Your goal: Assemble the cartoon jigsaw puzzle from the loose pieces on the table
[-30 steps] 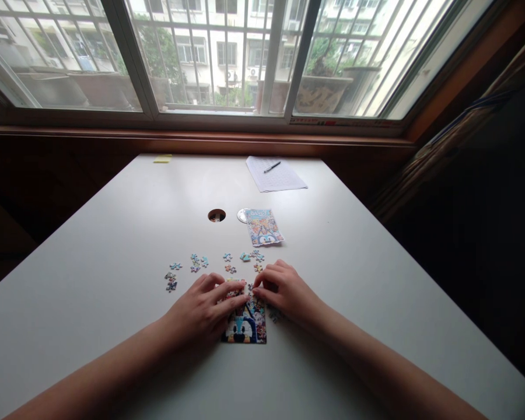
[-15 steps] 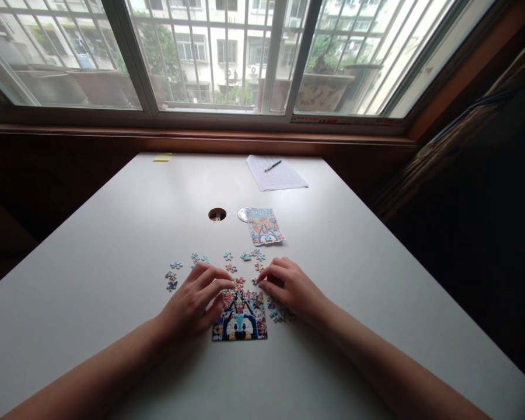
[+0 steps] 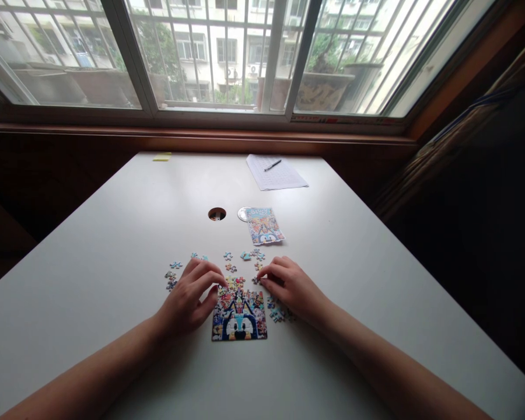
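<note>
A small partly built jigsaw puzzle [image 3: 240, 318] with a blue cartoon face lies on the white table [image 3: 114, 233] in front of me. My left hand [image 3: 187, 302] is curled at the puzzle's upper left corner, with its thumb on the left edge and its fingertips on the top edge. My right hand [image 3: 291, 288] is closed at the upper right, fingertips pinched on a loose piece by the top edge. Several loose pieces [image 3: 227, 260] lie scattered just beyond both hands, and a few more [image 3: 276, 315] sit under my right palm.
A printed reference picture [image 3: 265, 226] lies past the loose pieces, next to a round silver disc [image 3: 242, 214] and a cable hole [image 3: 217, 214]. A sheet of paper [image 3: 284, 178] with a pen [image 3: 272, 165] and a yellow note [image 3: 162, 157] lie near the window.
Both hands have drawn apart off the middle of the puzzle, left hand to the left and right hand to the right. The blue face is now uncovered.
</note>
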